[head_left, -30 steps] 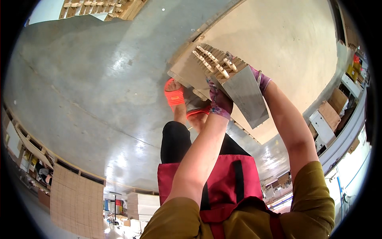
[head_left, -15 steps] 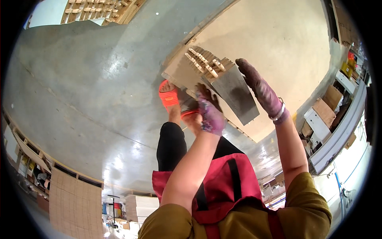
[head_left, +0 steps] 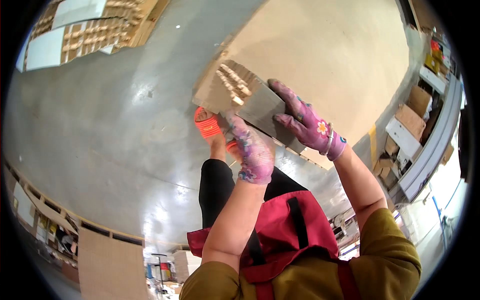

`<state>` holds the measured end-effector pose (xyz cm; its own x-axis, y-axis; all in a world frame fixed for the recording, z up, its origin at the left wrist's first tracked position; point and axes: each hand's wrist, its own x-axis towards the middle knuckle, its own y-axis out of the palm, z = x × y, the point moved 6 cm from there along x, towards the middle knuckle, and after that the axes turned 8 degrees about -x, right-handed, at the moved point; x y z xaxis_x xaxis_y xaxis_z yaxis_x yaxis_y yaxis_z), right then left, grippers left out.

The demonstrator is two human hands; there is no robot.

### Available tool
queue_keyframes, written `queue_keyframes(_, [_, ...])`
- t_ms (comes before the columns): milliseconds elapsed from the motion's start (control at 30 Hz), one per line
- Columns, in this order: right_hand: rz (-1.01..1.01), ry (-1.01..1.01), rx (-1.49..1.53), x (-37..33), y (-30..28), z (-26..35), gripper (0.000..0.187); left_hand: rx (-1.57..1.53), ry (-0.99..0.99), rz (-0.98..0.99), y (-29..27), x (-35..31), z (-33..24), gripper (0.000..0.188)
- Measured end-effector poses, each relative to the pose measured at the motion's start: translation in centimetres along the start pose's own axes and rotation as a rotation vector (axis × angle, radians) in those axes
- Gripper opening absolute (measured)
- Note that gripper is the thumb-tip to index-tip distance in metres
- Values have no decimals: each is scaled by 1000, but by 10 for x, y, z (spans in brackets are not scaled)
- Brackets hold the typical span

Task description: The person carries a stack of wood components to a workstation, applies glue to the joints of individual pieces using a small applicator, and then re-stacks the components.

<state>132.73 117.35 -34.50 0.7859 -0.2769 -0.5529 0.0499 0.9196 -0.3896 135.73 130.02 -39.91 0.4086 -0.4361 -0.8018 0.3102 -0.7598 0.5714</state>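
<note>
A grey flat-topped stack of narrow pieces (head_left: 265, 107), with pale wooden tabs (head_left: 232, 85) jutting at its left end, lies near the corner of a large beige board (head_left: 330, 65). My right hand (head_left: 312, 122), in a purple flowered glove, rests on the grey top with its thumb and fingers spread, the fingers along the far side. At the near left corner of the stack is my left hand (head_left: 252, 150), gloved alike, its fingers stretched toward the edge. The fingertips are partly blurred, so I cannot tell how firmly they touch.
Orange slippers (head_left: 207, 125) are on my feet by the board's near corner. More wooden-tabbed pieces and white panels (head_left: 45, 50) lie at the far left. Cardboard boxes (head_left: 407, 117) line the right side. A brown sheet (head_left: 112, 260) stands at the lower left.
My right hand has come down from beside the stack onto its grey top. My left hand has shifted slightly left at the near edge. The whole view has shifted a little.
</note>
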Motion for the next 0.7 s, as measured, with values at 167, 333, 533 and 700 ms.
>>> queue_keyframes(167, [-255, 226, 200, -43, -30, -26, 59, 465, 275, 298, 0, 4, -45, 83])
queue_keyframes(333, [-593, 577, 791, -150, 4, -123, 72, 404, 123, -96, 10, -11, -57, 73])
queue_keyframes(533, [-536, 304, 135, -106, -2, -53, 76, -105, -526, 4, -15, -32, 20, 72])
queue_keyframes(700, [-315, 263, -14, -87, 2, -49, 57, -104, -633, 98, 13, -43, 38, 68])
